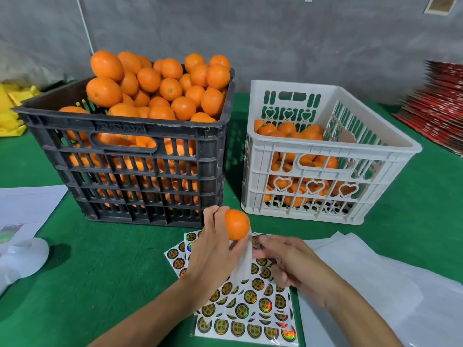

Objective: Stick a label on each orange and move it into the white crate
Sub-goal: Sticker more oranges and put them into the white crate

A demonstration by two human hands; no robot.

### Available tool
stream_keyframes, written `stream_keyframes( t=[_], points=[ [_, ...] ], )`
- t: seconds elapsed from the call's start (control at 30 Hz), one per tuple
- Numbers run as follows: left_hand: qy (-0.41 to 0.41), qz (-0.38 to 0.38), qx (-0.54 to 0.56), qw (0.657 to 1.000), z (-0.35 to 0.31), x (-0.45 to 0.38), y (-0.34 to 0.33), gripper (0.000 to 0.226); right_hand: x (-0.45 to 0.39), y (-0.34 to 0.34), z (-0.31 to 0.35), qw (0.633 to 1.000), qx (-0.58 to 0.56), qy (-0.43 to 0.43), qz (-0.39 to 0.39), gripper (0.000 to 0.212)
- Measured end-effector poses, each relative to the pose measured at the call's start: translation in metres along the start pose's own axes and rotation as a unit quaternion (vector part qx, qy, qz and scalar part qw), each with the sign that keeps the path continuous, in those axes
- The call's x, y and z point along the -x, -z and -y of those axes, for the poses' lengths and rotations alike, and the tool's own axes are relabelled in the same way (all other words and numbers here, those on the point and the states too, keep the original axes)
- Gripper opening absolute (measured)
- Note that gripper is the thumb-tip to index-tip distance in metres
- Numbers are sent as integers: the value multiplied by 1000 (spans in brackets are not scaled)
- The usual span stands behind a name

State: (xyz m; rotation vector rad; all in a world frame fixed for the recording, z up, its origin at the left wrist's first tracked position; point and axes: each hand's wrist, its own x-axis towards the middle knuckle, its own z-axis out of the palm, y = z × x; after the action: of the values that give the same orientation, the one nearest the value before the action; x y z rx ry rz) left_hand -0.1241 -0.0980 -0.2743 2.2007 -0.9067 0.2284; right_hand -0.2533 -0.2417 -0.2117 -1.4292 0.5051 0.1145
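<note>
crates 2: black (130, 156), white crate (325, 156) | left hand (215, 251) grips 1 orange (236, 224) | right hand (288, 261) blurred, grip unclear

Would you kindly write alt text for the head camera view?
A person's left hand holds an orange above sticker sheets on a green table, while the right hand reaches toward the sheets. Behind stand a heaped black crate and a partly filled white crate.
</note>
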Motion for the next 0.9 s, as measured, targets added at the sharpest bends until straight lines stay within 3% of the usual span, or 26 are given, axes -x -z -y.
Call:
stream_keyframes(
  t=[0.07,0.17,0.27,0.4,0.5,0.6,0.77,0.9],
  points=[
    [0,-2,3,1000,1,0,0,71,1,-6,-1,1000,-1,-8,13,34],
    [-6,-9,6,1000,2,0,-1,71,2,-6,0,998,47,7,-31,50],
    [-11,-11,20,1000,3,0,-1,72,3,-3,3,999,45,22,-4,60],
    [5,-29,106,994,6,2,1,73,4,-6,1,998,54,32,-2,71],
    [19,-45,189,981,5,3,4,68,2,-10,-2,999,-16,27,-10,69],
    [15,-52,211,976,5,3,6,67,0,-6,0,998,13,40,-50,55],
    [10,-47,224,973,8,4,4,67,13,12,10,989,85,103,66,43],
    [9,-47,236,971,9,4,3,66,10,17,3,981,147,110,71,48]
  ],
)
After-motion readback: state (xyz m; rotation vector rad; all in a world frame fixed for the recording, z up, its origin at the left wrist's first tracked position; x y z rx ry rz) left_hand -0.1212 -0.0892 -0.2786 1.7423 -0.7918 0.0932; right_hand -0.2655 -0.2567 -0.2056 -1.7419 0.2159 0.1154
